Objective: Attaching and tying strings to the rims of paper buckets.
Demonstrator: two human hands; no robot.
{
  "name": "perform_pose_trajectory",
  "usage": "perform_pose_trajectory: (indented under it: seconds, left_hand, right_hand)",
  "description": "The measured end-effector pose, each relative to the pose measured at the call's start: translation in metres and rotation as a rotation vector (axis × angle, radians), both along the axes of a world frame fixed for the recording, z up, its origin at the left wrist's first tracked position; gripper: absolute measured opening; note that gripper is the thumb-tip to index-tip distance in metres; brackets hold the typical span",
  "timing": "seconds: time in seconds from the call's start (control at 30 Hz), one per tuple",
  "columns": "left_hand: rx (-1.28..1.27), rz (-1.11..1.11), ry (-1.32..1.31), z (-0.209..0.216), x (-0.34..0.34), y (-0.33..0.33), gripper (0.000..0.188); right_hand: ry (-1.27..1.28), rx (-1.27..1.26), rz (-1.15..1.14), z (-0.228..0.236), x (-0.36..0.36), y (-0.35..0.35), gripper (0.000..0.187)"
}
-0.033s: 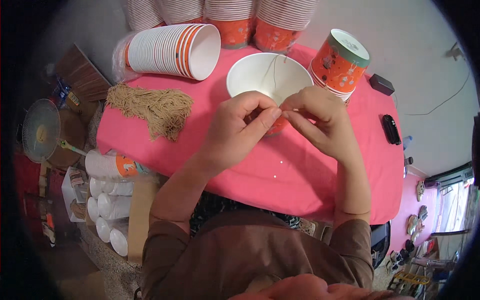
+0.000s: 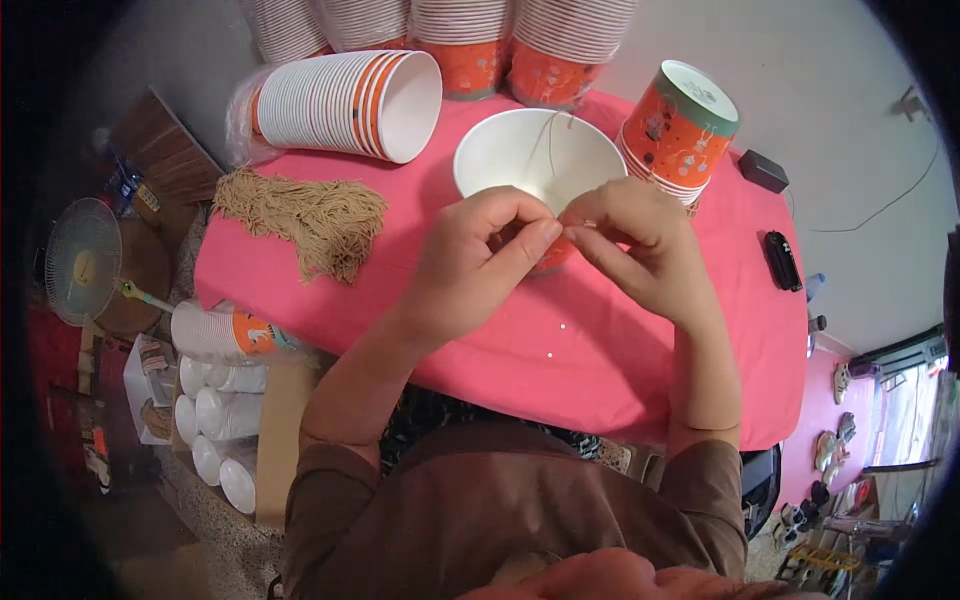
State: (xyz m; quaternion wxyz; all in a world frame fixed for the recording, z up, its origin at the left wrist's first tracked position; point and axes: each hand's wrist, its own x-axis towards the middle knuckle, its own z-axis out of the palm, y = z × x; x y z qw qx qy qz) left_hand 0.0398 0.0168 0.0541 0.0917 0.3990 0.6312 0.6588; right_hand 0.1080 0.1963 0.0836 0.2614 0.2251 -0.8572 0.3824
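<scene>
At the near side of a white-lined paper bucket, my left hand pinches with thumb and forefinger. My right hand pinches close beside it, the fingertips of both almost touching. What lies between the fingertips is too small to make out. A thin tan cord hangs down inside the bucket from its far rim. The bucket stands upright, its orange outside mostly hidden behind my hands. To the left, a loose bundle of tan cords lies on the pink tablecloth.
A stack of nested buckets lies on its side at the far left. Wrapped stacks stand along the back. Upside-down buckets stand at the right, near a black box and a black object. A carton with wrapped stacks is lower left.
Both hands keep their pinch in nearly the same place. The right fingers have shifted very slightly. The buckets and cords look unchanged.
</scene>
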Motion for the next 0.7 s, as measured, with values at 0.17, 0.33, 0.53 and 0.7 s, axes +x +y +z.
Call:
perform_pose_trajectory:
  seconds: [0.17, 0.33, 0.53, 0.7]
  left_hand:
    - [-0.178, 0.070, 0.235, -0.005, -0.005, -0.013, 0.007]
    - [-0.174, 0.390, 0.611, -0.007, -0.029, -0.029, 0.012]
    - [-0.281, 0.151, 0.690, -0.013, -0.056, -0.038, 0.015]
    - [-0.164, 0.067, 0.619, 0.003, -0.056, -0.021, 0.014]
  right_hand:
    - [-0.097, 0.019, 0.055, -0.005, -0.005, 0.005, 0.005]
    - [0.088, 0.148, -0.049, -0.011, -0.017, 0.016, 0.006]
    - [-0.035, 0.208, -0.070, -0.037, -0.030, 0.006, 0.014]
    - [0.307, 0.065, -0.183, -0.049, -0.044, 0.014, 0.014]
